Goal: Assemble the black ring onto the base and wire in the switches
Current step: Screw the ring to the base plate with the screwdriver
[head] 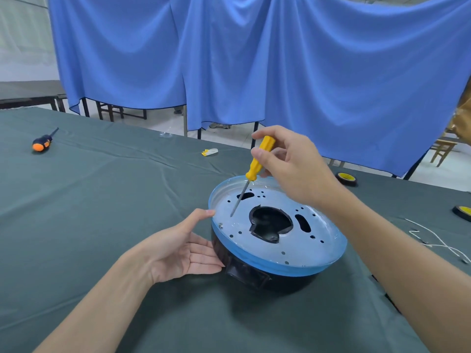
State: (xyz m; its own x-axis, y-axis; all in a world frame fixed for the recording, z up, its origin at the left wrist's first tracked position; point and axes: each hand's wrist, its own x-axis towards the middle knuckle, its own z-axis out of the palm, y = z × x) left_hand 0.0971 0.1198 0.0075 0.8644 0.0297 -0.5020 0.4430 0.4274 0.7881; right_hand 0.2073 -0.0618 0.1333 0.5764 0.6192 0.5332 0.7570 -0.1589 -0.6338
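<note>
With right fingers (270, 131), grips yellow screwdriver (254, 165) mid-frame, tip down on base (267, 248). With left fingers (204, 253) straight, presses side of ring (280, 281) under base, thumb at blue rim. Has both at lower centre on desk (102, 200); orange screwdriver (42, 143) upper left, wires (433, 238) at right edge.

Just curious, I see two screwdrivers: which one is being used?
The yellow screwdriver, held in the right hand; the orange-and-black screwdriver lies alone on the table.
</note>
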